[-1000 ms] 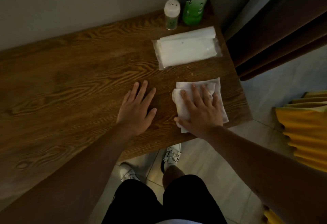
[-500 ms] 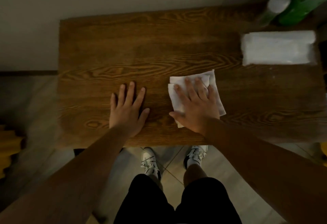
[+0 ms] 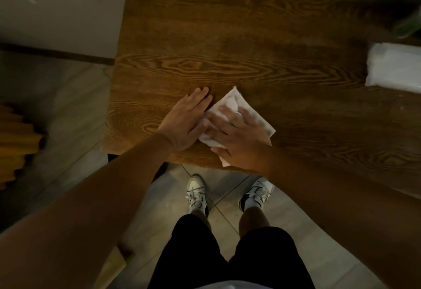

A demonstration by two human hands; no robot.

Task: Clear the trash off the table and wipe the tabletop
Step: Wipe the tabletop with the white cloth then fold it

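Note:
A dark wooden tabletop (image 3: 227, 38) fills the upper middle of the head view. A white tissue (image 3: 234, 103) lies flat near the table's front edge. My right hand (image 3: 241, 138) presses down on the tissue with spread fingers. My left hand (image 3: 184, 122) rests flat on the wood beside it, fingers together, its edge touching the tissue and my right fingertips.
A white pack of tissues (image 3: 396, 67) lies at the table's right end, with a blurred green bottle (image 3: 410, 24) behind it. A yellow ribbed object (image 3: 16, 138) stands on the floor at the left. The wall runs along the table's far edge.
My right hand has slid the tissue leftward across the table until it meets my left hand. The view has swung left, so the tissue pack and bottle now sit at the right edge.

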